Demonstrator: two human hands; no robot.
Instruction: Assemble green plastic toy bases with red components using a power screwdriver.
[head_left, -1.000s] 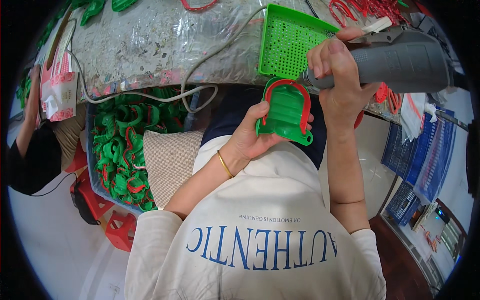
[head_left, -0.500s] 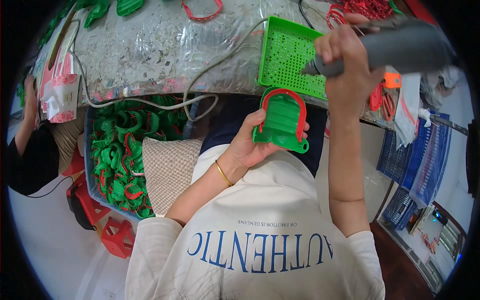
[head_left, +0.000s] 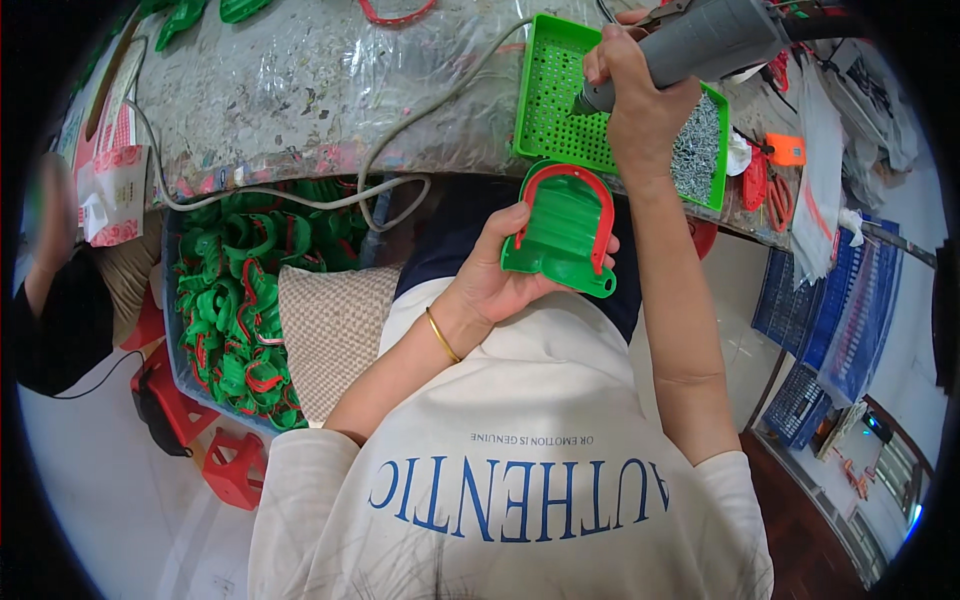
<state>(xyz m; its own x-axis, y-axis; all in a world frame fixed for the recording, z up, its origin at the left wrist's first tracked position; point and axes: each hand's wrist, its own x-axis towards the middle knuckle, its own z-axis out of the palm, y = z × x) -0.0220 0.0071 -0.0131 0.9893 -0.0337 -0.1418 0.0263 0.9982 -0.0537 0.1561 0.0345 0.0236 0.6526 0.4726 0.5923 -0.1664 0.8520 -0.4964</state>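
Green curved plastic piece (head_left: pixel 562 235) with a red U-shaped strip (head_left: pixel 606 215) is resting in the left hand (head_left: pixel 492 263) above the lap (head_left: pixel 440 240), fingers pinching its sides; the right hand (head_left: pixel 645 112) is clasping a grey cylindrical tool (head_left: pixel 705 50) over a bright-green perforated plastic tray (head_left: pixel 560 85).

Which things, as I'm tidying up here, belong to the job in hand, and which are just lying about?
Apparently in the job:
green piece with red strip, in the left hand
grey tool, in the right hand
green tray and its screws
similar pieces, heaped

Apparently just lying about:
orange item
cushion
red stool
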